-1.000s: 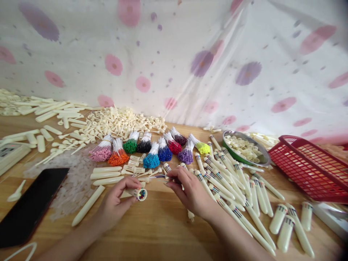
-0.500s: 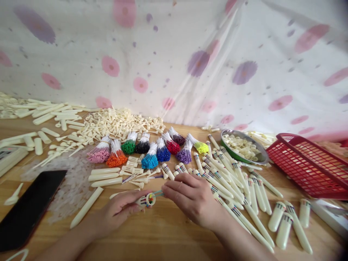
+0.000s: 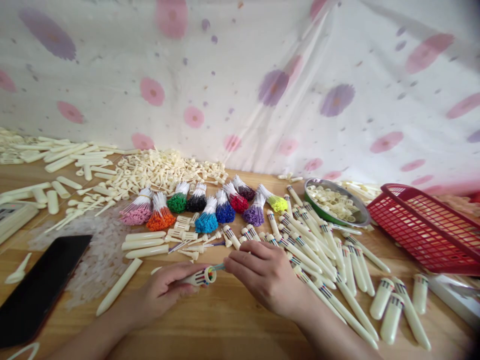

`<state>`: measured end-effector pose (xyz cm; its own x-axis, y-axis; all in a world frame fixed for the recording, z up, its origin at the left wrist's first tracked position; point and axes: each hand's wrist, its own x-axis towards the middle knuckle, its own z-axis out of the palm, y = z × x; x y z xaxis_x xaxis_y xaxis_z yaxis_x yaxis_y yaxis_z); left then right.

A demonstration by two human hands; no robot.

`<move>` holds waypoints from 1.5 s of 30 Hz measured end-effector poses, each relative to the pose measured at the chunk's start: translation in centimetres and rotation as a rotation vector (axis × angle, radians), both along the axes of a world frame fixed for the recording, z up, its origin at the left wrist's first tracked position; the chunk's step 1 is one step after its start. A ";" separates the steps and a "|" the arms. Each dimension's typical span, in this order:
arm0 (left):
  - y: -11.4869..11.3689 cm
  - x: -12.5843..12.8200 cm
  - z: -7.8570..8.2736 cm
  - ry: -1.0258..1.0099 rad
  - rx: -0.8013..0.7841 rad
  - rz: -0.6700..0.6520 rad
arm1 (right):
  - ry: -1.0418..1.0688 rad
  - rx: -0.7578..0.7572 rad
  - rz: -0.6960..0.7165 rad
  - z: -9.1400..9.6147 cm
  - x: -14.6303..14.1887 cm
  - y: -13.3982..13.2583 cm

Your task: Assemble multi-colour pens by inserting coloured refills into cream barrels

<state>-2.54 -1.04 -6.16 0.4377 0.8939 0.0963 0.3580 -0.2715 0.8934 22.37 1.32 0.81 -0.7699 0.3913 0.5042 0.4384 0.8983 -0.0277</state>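
The left hand has its grip closed around a cream plastic pen barrel, low over the wooden tabletop. At its 3 o'clock, the right hand pinches a thin blue refill that touches the barrel's open mouth.

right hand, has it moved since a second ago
Yes. The right hand has drawn back from the blue bundle toward the person, bringing a thin blue refill to the pen barrel in the left hand.
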 end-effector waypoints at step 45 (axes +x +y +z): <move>-0.2 0.8 0.0 -0.099 -0.053 0.023 | -0.079 0.024 0.001 0.9 -0.3 -0.9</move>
